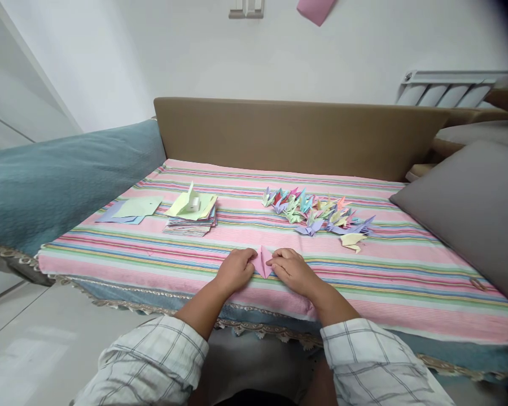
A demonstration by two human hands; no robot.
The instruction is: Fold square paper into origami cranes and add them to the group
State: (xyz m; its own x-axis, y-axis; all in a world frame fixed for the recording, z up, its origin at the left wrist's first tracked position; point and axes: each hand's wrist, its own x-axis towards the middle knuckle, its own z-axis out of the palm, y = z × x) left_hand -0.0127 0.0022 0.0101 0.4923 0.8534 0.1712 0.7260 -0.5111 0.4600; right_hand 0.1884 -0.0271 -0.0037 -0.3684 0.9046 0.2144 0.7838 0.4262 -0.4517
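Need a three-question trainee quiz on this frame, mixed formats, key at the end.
1. True or false: the left hand and the right hand both touch the pink folded paper.
2. Which lies between the paper stack and the gray pillow?
A) the radiator
B) the group of paper cranes
C) the light switch
3. Fill in the blank: the small object on top of the paper stack is ____ in color.

Key: 1 true; 2 B; 3 white.
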